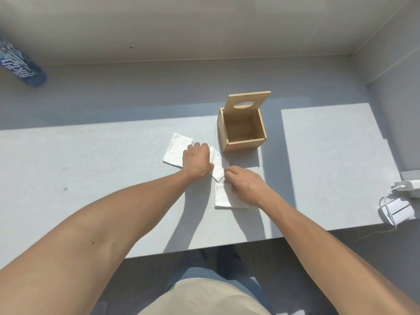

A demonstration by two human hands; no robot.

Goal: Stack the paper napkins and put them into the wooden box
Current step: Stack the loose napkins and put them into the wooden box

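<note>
Three napkins [176, 150] [217, 165] [223, 197], one wooden box [242, 133], two chargers [409, 186] [398, 211], two hands [196, 161] [246, 186].

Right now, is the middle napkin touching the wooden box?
Apart. Head view shows bare table between the middle napkin and the wooden box.

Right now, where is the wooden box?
In the head view the wooden box stands open on the table, right of centre, just beyond the three napkins and the hands, its lid raised behind it.

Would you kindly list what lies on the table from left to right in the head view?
Left napkin → left hand → middle napkin → right hand → white charger. The near napkin and wooden box overlap these, so I left them out.
</note>
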